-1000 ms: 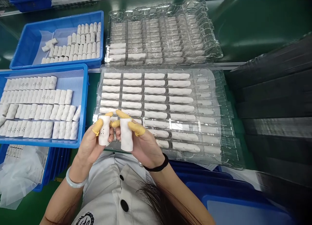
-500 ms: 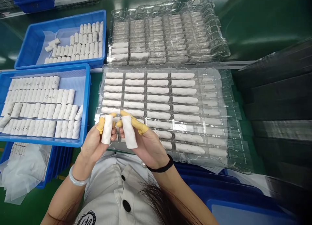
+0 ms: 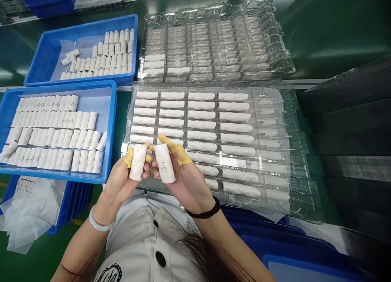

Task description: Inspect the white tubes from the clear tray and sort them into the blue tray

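My left hand (image 3: 122, 180), with yellow finger cots on some fingers, is closed around a short white cylinder (image 3: 138, 163) with a wavy surface. Beside it, a second white cylinder (image 3: 165, 164) bearing small dark printed marks rests in my right hand (image 3: 191, 180), which also wears yellow cots. Both cylinders are held nearly upright, side by side and slightly apart. Behind my hands lies a clear plastic tray (image 3: 224, 196) whose long slots hold rows of similar white pieces. My hands cover part of its front left corner.
To the left, a blue bin (image 3: 111, 123) holds rows of white cylinders. Another blue bin (image 3: 36, 66), partly filled, stands behind it. A stack of clear trays (image 3: 262, 13) sits at the back. Plastic sheeting (image 3: 27, 217) hangs over a lower bin at left.
The cylinder in my right hand has turned, so dark printed marks now face me. My right fingers have shifted on it. The whole view has moved slightly.
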